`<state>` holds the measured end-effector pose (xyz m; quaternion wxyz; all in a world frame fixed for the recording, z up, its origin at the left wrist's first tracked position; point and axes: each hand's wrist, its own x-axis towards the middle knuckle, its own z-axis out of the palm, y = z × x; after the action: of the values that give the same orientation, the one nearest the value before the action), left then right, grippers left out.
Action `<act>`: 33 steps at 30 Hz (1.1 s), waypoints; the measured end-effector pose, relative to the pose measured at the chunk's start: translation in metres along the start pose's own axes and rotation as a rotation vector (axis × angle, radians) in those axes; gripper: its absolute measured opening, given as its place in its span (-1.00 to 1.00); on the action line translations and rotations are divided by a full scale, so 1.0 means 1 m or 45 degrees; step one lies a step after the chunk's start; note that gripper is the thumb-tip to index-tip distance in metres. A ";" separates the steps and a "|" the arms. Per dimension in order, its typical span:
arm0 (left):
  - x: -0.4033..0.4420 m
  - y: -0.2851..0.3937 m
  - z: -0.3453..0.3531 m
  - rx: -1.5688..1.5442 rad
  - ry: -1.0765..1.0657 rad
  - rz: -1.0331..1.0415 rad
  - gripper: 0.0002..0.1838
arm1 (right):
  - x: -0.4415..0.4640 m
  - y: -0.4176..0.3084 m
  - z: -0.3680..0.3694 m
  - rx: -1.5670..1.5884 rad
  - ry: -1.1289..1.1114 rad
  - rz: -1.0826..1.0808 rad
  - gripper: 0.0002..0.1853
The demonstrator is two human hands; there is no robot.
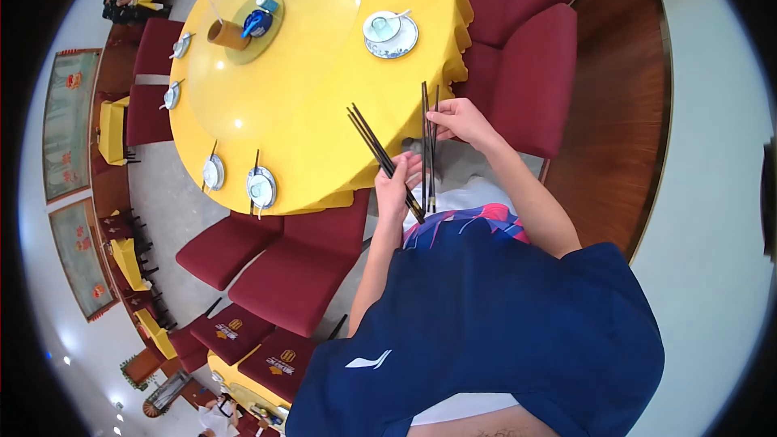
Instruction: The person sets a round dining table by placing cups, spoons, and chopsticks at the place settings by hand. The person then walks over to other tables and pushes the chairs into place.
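My left hand is closed around a bundle of dark chopsticks, which slants up and to the left. My right hand pinches a few more dark chopsticks near their upper part, and these hang almost upright beside the left hand's bundle. Both hands are in front of my body, at the near edge of a round table with a yellow cloth. Nearest to them on the cloth is a place setting of a blue-patterned plate, a small dish, a glass and a white spoon.
Two settings with chopsticks lie at the table's left edge. On the turntable stand a brown container and a blue item. Dark red chairs surround the table. A wood panel lines the right; another person is far off.
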<state>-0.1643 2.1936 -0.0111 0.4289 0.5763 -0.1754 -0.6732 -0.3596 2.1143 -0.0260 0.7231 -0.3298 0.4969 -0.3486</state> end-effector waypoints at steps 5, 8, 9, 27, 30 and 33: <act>0.062 0.038 0.003 0.116 -0.259 0.029 -0.77 | 0.025 -0.026 0.021 -0.150 -0.093 0.003 -0.78; 0.078 0.051 0.020 0.086 -0.303 0.002 -0.78 | 0.042 -0.038 0.033 -0.154 -0.038 0.017 -0.76; 0.088 0.051 0.019 0.020 -0.318 -0.001 -0.78 | 0.050 -0.043 0.038 -0.149 0.026 0.014 -0.76; 0.143 0.072 -0.079 -0.220 -0.074 -0.275 -0.62 | 0.102 0.036 0.122 0.179 0.152 0.359 -0.68; 0.132 0.059 -0.072 -0.120 -0.195 -0.336 -0.62 | 0.078 0.041 0.127 -0.049 0.097 0.298 -0.66; 0.122 0.036 -0.063 0.033 -0.263 -0.342 -0.65 | 0.047 0.054 0.125 -0.261 0.170 -0.002 -0.67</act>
<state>-0.0891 2.0945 -0.0784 0.3072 0.5276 -0.1485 -0.7779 -0.2194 2.1205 -0.0577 0.6505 -0.3785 0.5767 -0.3178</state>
